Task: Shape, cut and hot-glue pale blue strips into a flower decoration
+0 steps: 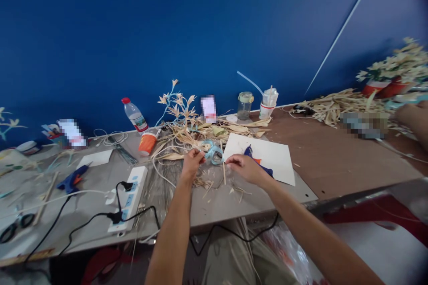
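Between my hands is a looped piece of light-blue tape, a little above the table. My left hand is closed, thumb and fingers pinching the tape's left side. At its right end, the fingertips of my right hand are pinched together on what looks like the tape's edge. A thin pale stick lies below the right fingertips. Partly hidden behind my right hand, a blue glue gun rests on a white sheet. Branches with pale husk flowers stand behind, their stems blue.
Dry husks spread behind my hands. To the left are an orange paper cup, a tilted bottle, a power strip, another glue gun and scissors. Another person's hand is at the far right.
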Demonstrator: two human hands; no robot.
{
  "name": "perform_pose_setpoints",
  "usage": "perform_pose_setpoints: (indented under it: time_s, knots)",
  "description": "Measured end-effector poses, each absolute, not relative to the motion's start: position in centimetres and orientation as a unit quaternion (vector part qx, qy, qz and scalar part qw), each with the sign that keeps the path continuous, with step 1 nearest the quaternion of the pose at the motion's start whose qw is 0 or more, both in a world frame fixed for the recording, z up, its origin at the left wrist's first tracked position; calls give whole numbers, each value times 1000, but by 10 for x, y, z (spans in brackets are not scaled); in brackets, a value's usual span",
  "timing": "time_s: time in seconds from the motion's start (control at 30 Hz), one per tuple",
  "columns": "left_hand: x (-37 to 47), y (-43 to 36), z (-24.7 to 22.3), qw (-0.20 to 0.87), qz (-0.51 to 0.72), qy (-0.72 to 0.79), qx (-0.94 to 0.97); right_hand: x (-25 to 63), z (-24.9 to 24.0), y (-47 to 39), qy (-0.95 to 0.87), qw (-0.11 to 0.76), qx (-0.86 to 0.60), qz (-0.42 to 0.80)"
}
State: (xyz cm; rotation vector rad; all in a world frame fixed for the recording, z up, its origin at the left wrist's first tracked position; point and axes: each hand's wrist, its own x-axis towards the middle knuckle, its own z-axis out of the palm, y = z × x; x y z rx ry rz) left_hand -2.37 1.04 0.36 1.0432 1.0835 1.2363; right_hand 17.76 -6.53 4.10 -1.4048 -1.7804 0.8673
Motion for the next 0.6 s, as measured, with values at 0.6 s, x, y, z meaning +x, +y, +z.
perform_pose_setpoints:
  time_s: [0.6]
  knots:
    - [-28, 15, 5, 537, 607, 453, 372, 223, 32, -72, -672, 224, -693, 136]
